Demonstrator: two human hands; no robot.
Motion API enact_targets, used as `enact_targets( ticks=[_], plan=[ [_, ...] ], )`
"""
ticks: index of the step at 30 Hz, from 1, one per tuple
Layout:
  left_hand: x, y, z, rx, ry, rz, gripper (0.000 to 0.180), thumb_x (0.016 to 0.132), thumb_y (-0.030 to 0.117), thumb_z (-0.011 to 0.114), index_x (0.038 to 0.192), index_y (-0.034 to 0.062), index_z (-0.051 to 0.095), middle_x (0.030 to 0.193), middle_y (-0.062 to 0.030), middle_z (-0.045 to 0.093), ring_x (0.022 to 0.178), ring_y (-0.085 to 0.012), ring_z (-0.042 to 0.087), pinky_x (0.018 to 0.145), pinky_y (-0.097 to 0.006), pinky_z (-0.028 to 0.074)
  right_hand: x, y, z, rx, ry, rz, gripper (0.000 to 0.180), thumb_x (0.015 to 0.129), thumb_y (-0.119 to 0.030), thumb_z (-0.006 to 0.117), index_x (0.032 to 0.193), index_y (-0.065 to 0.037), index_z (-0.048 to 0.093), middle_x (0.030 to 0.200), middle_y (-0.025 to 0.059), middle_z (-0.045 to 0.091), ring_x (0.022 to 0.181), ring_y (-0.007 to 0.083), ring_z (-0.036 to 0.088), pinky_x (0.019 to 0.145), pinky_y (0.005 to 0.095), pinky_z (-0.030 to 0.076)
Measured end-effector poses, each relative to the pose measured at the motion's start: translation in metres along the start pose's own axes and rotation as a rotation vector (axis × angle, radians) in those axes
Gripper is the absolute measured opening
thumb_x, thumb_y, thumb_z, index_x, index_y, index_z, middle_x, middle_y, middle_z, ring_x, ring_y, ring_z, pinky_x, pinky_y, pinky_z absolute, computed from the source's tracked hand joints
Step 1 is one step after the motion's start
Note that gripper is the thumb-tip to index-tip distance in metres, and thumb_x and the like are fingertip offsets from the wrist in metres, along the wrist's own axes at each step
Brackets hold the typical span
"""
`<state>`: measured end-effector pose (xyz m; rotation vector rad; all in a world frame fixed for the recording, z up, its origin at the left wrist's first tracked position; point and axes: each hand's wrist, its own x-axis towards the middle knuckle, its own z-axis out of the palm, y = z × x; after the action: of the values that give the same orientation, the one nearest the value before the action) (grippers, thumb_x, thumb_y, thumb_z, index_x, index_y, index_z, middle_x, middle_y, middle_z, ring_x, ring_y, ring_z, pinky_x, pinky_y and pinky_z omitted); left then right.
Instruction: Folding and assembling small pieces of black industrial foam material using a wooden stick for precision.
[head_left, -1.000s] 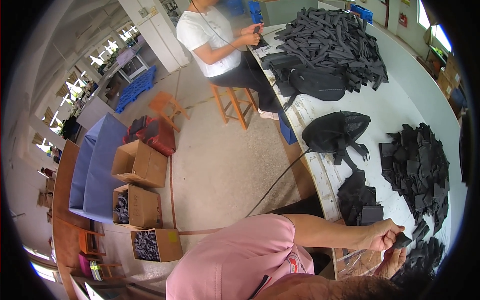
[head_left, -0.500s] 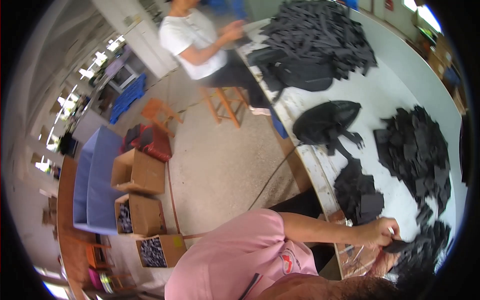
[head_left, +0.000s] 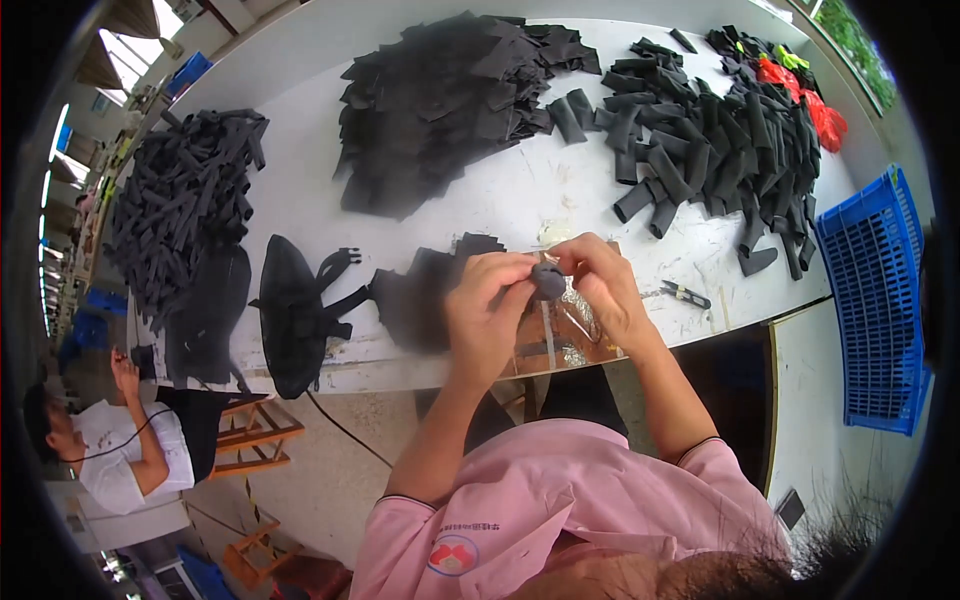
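Note:
My left hand [head_left: 484, 312] and my right hand [head_left: 612, 296] meet over the table's near edge, fingers closed. Between their fingertips is a small black fabric piece [head_left: 547, 281], curled into a tube with its round end facing me. Beneath my hands lies a brown board [head_left: 535, 331] with shiny, crinkled clear tape or film on it. A stack of flat black fabric pieces [head_left: 415, 298] sits just left of my left hand. Right of my right hand lies a pair of thread snips [head_left: 686, 294] with dark handles.
A large heap of flat black pieces [head_left: 425, 115] spreads across the far table. Black tubes [head_left: 690, 145] are piled at right, beside a blue crate [head_left: 880, 310]. Leftward lie a dark cushion-like object [head_left: 290, 315] with straps and another black heap [head_left: 185, 200]; a seated person [head_left: 130, 450] works there.
My view has swung from the left side round to the table in front. Both hands now show clearly, with the black piece curled between them; earlier a flat-looking dark piece was at the fingers.

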<state>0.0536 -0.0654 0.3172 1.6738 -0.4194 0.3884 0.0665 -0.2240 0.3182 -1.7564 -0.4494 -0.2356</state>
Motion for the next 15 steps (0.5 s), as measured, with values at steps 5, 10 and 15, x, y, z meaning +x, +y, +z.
enact_targets(
  ticks=[5, 10, 15],
  plan=[
    [-0.017, 0.009, 0.003, -0.382, 0.231, -0.211, 0.008, 0.08, 0.0, 0.056, 0.087, -0.0028, 0.057, 0.089, -0.0097, 0.059, 0.081, -0.0125, 0.053, 0.078, -0.024, 0.041, 0.008, -0.023, 0.001, -0.625, -0.216, -0.343, 0.028, 0.074, -0.029, 0.061, 0.068, -0.003, 0.05, 0.064, 0.0073, 0.048, 0.06, 0.0264, 0.051, 0.048, 0.0357, 0.039],
    [-0.024, -0.005, 0.005, -0.523, 0.098, -0.219, 0.019, 0.078, -0.001, 0.055, 0.097, -0.0012, 0.055, 0.1, -0.0091, 0.055, 0.092, -0.013, 0.052, 0.083, -0.026, 0.04, -0.013, 0.014, 0.012, -0.444, -0.225, -0.123, 0.026, 0.074, -0.025, 0.061, 0.067, -0.003, 0.05, 0.061, 0.0105, 0.05, 0.056, 0.03, 0.051, 0.048, 0.0367, 0.04],
    [0.01, 0.015, 0.005, -0.458, -0.112, -0.25, 0.008, 0.078, 0.004, 0.059, 0.084, -0.0023, 0.059, 0.091, -0.0087, 0.057, 0.084, -0.0152, 0.053, 0.078, -0.026, 0.041, -0.001, 0.002, 0.007, -0.308, -0.202, -0.139, 0.017, 0.074, -0.019, 0.061, 0.078, -0.003, 0.057, 0.069, 0.011, 0.055, 0.061, 0.0299, 0.055, 0.05, 0.0365, 0.042]
  ],
)
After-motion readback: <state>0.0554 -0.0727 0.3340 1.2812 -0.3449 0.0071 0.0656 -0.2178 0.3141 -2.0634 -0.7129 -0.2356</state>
